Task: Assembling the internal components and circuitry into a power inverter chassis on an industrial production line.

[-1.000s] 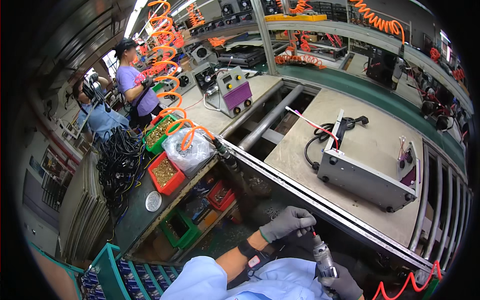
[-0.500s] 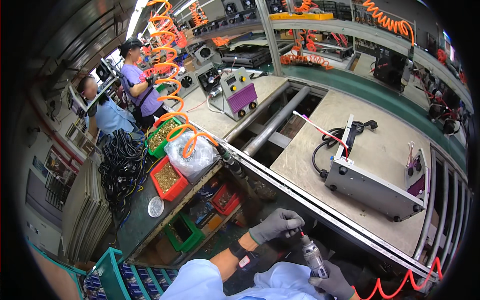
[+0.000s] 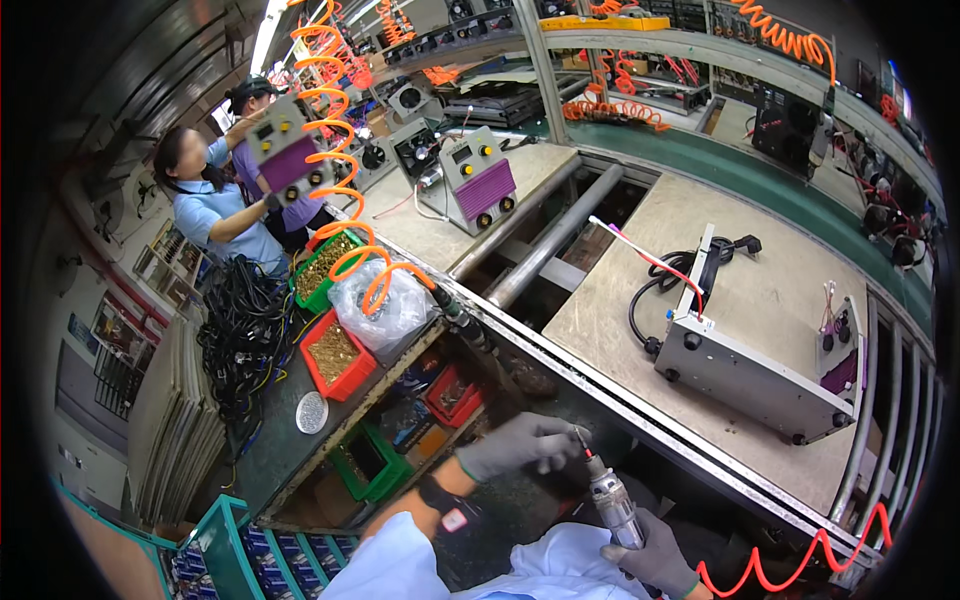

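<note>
My right hand (image 3: 655,553), in a grey glove, grips a silver pneumatic screwdriver (image 3: 611,501) that points up and to the left. My left hand (image 3: 515,444), also gloved in grey, pinches at the driver's thin bit tip, fingers closed around it. Whether a screw sits between the fingers is too small to tell. Both hands are low, below the metal edge of the conveyor line (image 3: 640,400). A grey metal machine case (image 3: 745,370) with a black cable lies on a board beyond that edge, to the upper right of my hands.
Red and green bins (image 3: 335,352) of small screws and a clear bag stand on a shelf at left, under an orange coiled air hose (image 3: 345,200). A purple-fronted machine (image 3: 480,180) sits farther along the line. Two people work at the far left. A red coiled hose (image 3: 800,565) hangs at lower right.
My left hand has come down from resting over the driver to pinching its bit tip. The view has swung, so the bench and the machine case sit higher and farther right.
</note>
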`<act>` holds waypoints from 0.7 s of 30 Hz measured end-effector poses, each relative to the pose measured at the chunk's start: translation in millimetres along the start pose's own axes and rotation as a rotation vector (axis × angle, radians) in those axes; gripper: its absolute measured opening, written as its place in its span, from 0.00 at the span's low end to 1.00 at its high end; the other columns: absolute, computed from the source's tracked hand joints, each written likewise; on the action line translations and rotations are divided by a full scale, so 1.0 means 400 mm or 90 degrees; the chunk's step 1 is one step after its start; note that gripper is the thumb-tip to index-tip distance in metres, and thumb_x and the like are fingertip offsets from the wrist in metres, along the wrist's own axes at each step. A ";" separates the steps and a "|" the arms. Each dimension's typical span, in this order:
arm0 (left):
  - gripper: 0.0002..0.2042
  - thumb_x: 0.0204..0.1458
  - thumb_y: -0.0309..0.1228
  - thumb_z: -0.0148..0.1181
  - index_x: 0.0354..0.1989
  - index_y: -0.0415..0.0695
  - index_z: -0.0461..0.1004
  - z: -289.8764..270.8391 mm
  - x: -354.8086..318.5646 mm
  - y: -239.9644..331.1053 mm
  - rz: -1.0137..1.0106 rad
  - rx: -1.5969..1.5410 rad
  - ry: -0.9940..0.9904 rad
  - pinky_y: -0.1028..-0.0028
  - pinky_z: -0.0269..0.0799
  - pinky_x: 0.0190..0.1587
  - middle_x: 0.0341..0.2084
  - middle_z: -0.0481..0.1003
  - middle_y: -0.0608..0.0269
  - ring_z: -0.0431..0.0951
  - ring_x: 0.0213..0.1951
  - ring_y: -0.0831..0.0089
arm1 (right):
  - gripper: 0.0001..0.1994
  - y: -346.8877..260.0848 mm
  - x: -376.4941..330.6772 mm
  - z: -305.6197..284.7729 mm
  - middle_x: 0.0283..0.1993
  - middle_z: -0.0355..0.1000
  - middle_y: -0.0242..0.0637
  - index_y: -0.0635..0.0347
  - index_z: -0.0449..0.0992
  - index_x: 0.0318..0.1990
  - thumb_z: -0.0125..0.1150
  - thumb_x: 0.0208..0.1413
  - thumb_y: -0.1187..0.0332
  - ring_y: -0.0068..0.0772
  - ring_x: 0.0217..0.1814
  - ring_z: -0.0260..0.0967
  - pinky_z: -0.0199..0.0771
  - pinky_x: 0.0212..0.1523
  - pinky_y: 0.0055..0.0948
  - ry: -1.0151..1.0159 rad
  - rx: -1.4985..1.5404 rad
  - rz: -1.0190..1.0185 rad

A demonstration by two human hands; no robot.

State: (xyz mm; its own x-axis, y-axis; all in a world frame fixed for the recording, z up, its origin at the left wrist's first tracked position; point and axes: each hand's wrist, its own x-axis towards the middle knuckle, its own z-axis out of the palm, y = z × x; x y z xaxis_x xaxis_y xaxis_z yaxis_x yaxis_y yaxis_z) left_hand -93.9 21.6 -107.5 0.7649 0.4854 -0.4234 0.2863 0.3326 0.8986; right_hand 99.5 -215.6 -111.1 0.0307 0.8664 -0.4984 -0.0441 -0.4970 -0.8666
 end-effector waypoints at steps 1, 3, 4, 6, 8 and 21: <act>0.17 0.62 0.30 0.51 0.55 0.37 0.74 -0.042 -0.012 0.017 0.009 0.074 -0.015 0.80 0.75 0.31 0.35 0.80 0.59 0.79 0.30 0.77 | 0.24 0.004 -0.002 -0.004 0.31 0.71 0.33 0.63 0.70 0.48 0.74 0.45 0.67 0.19 0.26 0.69 0.73 0.27 0.24 0.006 -0.018 -0.015; 0.15 0.59 0.29 0.53 0.52 0.39 0.76 -0.179 -0.036 0.057 0.048 0.100 0.163 0.78 0.76 0.31 0.36 0.80 0.58 0.80 0.30 0.74 | 0.24 0.020 -0.010 -0.025 0.31 0.71 0.33 0.63 0.70 0.48 0.74 0.44 0.67 0.19 0.25 0.69 0.73 0.27 0.24 0.033 -0.007 -0.026; 0.12 0.57 0.27 0.54 0.47 0.40 0.77 -0.280 -0.041 0.057 0.047 0.281 0.339 0.78 0.75 0.29 0.32 0.80 0.60 0.79 0.28 0.75 | 0.25 0.024 -0.017 -0.026 0.31 0.71 0.33 0.63 0.70 0.48 0.74 0.44 0.67 0.20 0.25 0.69 0.73 0.27 0.25 0.056 0.003 -0.039; 0.11 0.53 0.29 0.55 0.42 0.44 0.80 -0.496 -0.068 0.066 0.080 0.563 0.636 0.62 0.76 0.35 0.32 0.81 0.49 0.82 0.32 0.57 | 0.25 -0.004 -0.030 -0.028 0.31 0.70 0.32 0.63 0.69 0.49 0.73 0.43 0.67 0.21 0.24 0.69 0.73 0.24 0.25 0.077 0.023 -0.005; 0.10 0.53 0.33 0.56 0.38 0.43 0.80 -0.704 -0.095 0.056 0.169 0.714 0.742 0.56 0.75 0.41 0.34 0.79 0.44 0.80 0.39 0.45 | 0.25 -0.022 -0.033 -0.029 0.29 0.69 0.32 0.64 0.68 0.49 0.71 0.43 0.68 0.21 0.22 0.68 0.72 0.21 0.25 0.128 0.042 0.018; 0.11 0.51 0.29 0.58 0.40 0.38 0.78 -0.985 -0.074 0.055 0.142 0.688 0.627 0.61 0.77 0.39 0.33 0.79 0.47 0.80 0.39 0.52 | 0.21 0.000 -0.051 -0.037 0.27 0.67 0.33 0.63 0.68 0.46 0.69 0.44 0.70 0.19 0.18 0.65 0.68 0.18 0.23 0.202 0.069 0.045</act>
State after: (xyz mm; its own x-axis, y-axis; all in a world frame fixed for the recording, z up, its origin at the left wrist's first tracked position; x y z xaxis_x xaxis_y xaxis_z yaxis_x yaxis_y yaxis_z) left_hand -337.5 333.1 -120.7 0.2850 0.9323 0.2227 0.8373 -0.3552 0.4156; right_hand 113.5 -234.1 -101.3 0.3325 0.7635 -0.5536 -0.1627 -0.5317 -0.8311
